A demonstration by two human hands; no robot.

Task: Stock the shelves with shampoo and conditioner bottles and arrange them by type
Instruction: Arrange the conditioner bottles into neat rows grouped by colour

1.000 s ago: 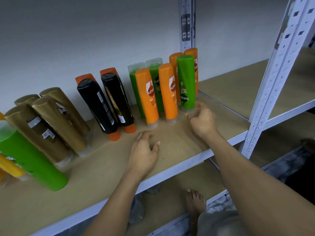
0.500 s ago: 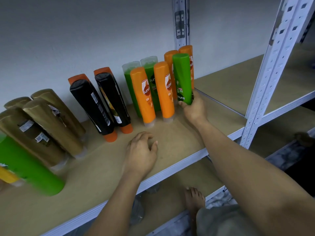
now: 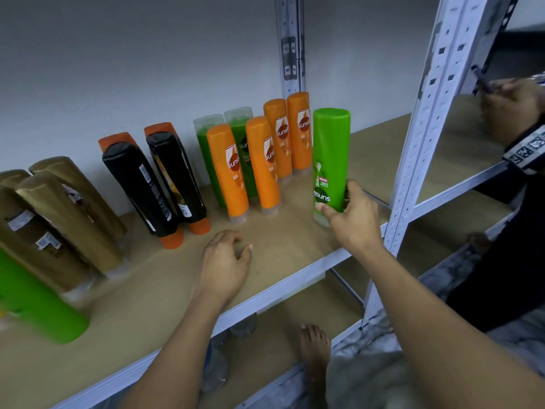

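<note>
- The green bottle point(image 3: 330, 154) stands upright, cap down, at 3 o'clock of the orange bottles point(image 3: 262, 163); its label shows "suns".
- The right hand point(image 3: 352, 224) grips it low; the left hand point(image 3: 225, 261) lies relaxed, empty.

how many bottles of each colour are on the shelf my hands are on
orange bottles: 4
green bottles: 4, one in the right hand
gold bottles: 4
black bottles: 2
total: 14
</note>
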